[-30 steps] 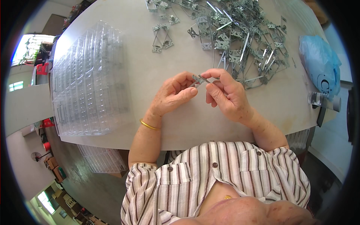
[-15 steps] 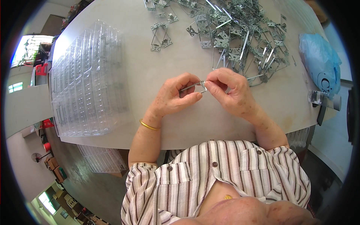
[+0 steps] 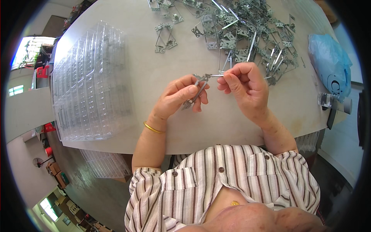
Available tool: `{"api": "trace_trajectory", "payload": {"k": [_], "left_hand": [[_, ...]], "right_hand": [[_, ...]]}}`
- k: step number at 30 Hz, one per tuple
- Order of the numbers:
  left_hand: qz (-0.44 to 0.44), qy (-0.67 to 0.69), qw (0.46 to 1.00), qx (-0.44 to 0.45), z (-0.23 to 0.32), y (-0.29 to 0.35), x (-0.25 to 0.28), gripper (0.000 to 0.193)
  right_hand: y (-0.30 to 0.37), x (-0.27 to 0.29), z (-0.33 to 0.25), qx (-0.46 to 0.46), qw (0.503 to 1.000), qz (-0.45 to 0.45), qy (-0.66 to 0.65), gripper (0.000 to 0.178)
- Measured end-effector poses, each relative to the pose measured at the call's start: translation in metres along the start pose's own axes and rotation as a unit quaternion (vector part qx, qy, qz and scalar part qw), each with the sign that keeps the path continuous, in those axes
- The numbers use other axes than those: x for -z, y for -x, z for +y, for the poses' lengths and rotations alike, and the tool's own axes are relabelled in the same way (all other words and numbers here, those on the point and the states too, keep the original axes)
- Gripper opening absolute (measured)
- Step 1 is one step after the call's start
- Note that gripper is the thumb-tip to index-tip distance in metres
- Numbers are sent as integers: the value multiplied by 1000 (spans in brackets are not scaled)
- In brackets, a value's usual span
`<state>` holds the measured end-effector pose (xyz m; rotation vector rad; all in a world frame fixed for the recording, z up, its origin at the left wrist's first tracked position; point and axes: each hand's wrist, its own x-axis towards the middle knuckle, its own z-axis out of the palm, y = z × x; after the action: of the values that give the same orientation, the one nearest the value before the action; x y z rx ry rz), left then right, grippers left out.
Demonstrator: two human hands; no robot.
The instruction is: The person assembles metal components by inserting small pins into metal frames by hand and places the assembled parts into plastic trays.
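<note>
Here, both hands meet just above the near middle of the pale grey table (image 3: pixel 174 127), working one small metal part between them. The left hand (image 3: pixel 179 96) is curled around a thin hinged metal bracket (image 3: pixel 198 91), its thumb and fingers pinching the piece so that one slim arm slants down across the fingers toward the palm. The right hand (image 3: pixel 243 87) is bunched, its thumb and forefinger gripping the other end of the same bracket, a short straight strip that pokes out leftward from the fingertips. A gold bangle (image 3: pixel 153 128) sits on the left wrist. Beyond the hands, farther across the table, lies a loose heap of metal brackets (image 3: pixel 247 31) of the same kind, tangled together, with one separate bracket pair (image 3: pixel 164 36) lying apart to the left of the heap. To the left of the hands, well apart from them, stands a stack of clear plastic blister trays (image 3: pixel 91 81), reaching to the table's left edge. To the right of the heap rests a crumpled blue plastic bag (image 3: pixel 328 62), and nearer the table's right edge a small grey roll (image 3: pixel 334 101). The person wears a striped shirt (image 3: pixel 216 185).
</note>
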<state>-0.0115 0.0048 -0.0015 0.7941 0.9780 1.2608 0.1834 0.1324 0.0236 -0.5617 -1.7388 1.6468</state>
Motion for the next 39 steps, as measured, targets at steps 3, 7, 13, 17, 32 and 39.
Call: {"api": "trace_trajectory", "payload": {"k": [3, 7, 13, 17, 32, 39], "left_hand": [[-10, 79, 997, -2, 1, 1, 0, 43], [-22, 100, 995, -14, -2, 1, 1, 43], [-27, 109, 994, -14, -2, -1, 2, 43], [-23, 105, 994, -16, -3, 1, 3, 43], [-25, 85, 996, -22, -1, 0, 2, 41], [-3, 24, 999, -26, -2, 3, 5, 50]], "right_hand": [[0, -2, 4, 66, 997, -5, 38, 14], [0, -4, 11, 117, 989, -4, 87, 15], [-3, -2, 15, 211, 965, -14, 157, 18], [-5, -3, 17, 251, 947, -13, 197, 21], [-4, -2, 19, 286, 934, -16, 213, 24], [3, -8, 13, 85, 990, -36, 106, 15]]}}
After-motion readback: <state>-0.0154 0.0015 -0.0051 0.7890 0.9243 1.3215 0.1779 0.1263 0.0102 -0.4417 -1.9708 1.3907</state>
